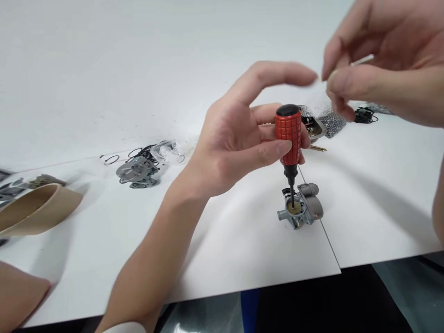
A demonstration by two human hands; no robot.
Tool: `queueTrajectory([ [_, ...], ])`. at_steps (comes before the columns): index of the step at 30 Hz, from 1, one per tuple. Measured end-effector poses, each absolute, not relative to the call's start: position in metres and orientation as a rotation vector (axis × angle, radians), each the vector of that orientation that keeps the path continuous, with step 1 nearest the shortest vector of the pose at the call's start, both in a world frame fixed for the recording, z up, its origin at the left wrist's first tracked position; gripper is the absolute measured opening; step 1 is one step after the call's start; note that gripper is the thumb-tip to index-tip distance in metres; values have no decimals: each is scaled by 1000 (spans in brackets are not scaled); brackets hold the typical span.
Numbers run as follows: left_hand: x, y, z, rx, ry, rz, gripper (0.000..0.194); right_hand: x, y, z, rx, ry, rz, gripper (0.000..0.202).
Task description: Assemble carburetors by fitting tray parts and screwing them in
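Note:
My left hand (239,134) holds a screwdriver (288,134) by its red, black-capped handle, with the thumb in front, lower fingers behind and the index finger stretched out above. The screwdriver stands nearly upright, its tip at the brass-coloured disc inside a small grey metal carburetor (305,206) that lies on the white table. Up at the right, my right hand (367,74) is raised with thumb and fingertips pinched together. A thin pale sliver shows between its fingers; what it is I cannot make out.
Behind the left hand sit a metal tray (317,129) of small parts and bubble wrap (333,121). More carburetor parts (138,171) lie left of centre. A beige tape roll (41,210) stands at far left. The table's front edge (256,287) runs below.

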State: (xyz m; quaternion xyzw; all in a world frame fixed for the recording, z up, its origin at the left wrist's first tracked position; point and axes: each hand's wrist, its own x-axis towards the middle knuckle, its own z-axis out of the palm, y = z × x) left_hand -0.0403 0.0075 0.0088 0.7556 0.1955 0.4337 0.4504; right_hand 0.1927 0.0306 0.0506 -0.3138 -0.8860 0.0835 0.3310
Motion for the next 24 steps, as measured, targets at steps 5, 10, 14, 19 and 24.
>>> queueTrajectory([
  [5, -35, 4, 10, 2061, 441, 1202, 27, 204, -9, -31, -1011, -2281, 473, 15],
  [10, -27, 7, 5, 2105, 296, 1458, 37, 162, -68, -105, -1216, -2054, 424, 35],
  [14, -25, -1, 5, 1983, 343, 1333, 52, 144, -73, -119, -1261, -1846, 292, 29],
  [19, -25, -8, 9, 1935, 300, 1139, 29, 145, -69, -120, -1209, -1793, 270, 28],
  [24, -25, 1, 5, 1919, 332, 1128, 20, 139, -75, -117, -1255, -1788, 174, 27],
])
